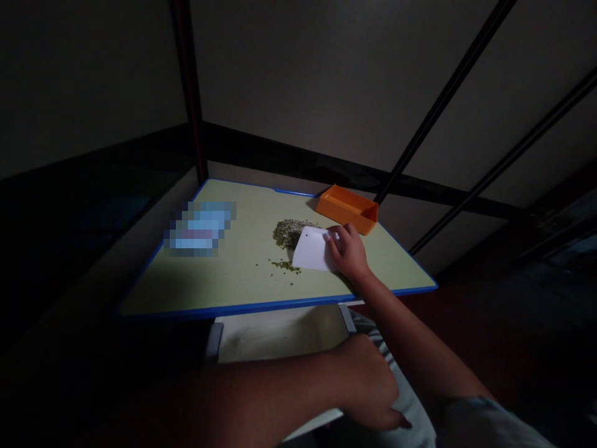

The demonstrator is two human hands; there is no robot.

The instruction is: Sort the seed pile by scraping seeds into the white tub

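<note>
My right hand (349,252) is closed on a white plastic scraper (313,250), a flat sheet with a small hole near its upper left corner. The scraper's left edge is against a pile of small grains (288,233), greenish, dark and pale mixed together. Part of the pile is hidden behind the scraper. Loose green grains (284,266) lie scattered on the near side. My left hand (368,382) is low in front of my lap, seen from its back and curled into a fist. Whatever its fingers may hold is hidden.
An orange rectangular box (347,214) stands at the table's back right, beyond my right hand. A blurred-out bluish item (200,229) lies at the left. The pale table (186,289) has a blue rim; below it sits an open drawer or shelf (280,336). Panelled walls stand close behind.
</note>
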